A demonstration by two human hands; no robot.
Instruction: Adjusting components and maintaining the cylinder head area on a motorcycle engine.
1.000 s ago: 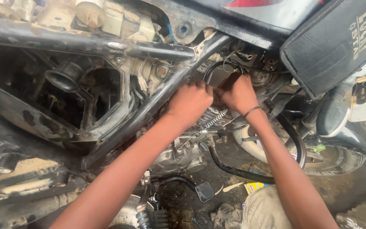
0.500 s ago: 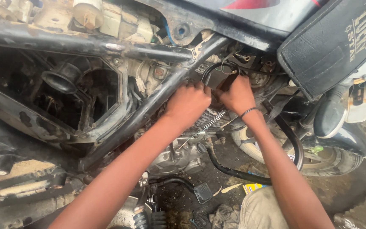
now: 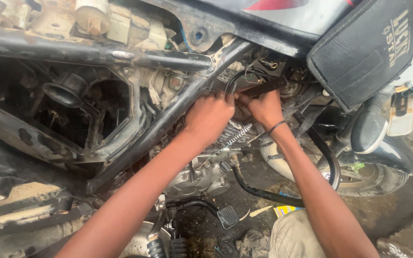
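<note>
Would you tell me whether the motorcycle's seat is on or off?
On: the black seat sits on the frame above both hands.

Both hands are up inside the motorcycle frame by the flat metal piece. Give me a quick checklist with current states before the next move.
1. Left hand at the work spot beside the frame tube: ok.
2. Right hand touching the dark flat metal piece: ok.
3. Firm grip on that piece: cannot tell, fingertips hidden.
4. Black cable looping just above both hands, close to them: not ok.
5. Coil spring under the hands, apart from them: ok.
6. Seat clear of the arms: ok.
</note>
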